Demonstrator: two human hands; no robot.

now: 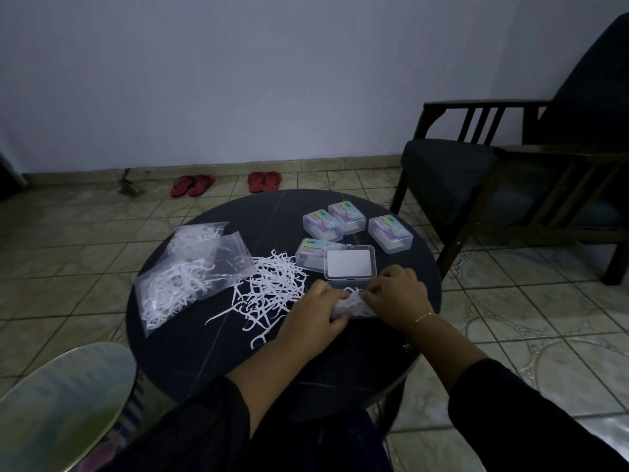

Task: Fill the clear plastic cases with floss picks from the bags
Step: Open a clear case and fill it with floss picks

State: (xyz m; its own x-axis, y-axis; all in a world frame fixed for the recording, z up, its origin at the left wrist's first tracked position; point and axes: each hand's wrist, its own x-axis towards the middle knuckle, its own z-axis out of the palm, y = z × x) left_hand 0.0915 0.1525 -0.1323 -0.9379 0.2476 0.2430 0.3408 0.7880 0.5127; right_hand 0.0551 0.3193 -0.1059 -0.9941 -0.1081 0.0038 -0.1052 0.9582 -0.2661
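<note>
— Black sleeves [211, 427] come nearest, both forearms reaching out over the round dark desk [190, 349]. What are the hands doing?

— Both meet over the open clear case [350, 303] at the desk's near middle. The left hand [315, 313] has its grip curled round the case's left end; the right hand [396, 298], a thin bracelet [422, 316] at its wrist, pinches at white floss picks lying in the case.

— And the lid?

— Hinged back flat on the desk [349, 263], just beyond the hands.

— Where are the rest of the picks?

— A loose pile [269, 287] lies on the desk just left of the hands, and two clear bags [190, 267] of picks lie further left, overlapping.

— Other cases?

— Four closed ones with coloured labels [354, 223] sit at the far right of the desk, one touching the open lid.

— Around the desk?

— A dark armchair [476, 172] on the right, two pairs of red sandals [228, 183] on the tiled floor by the wall.
</note>
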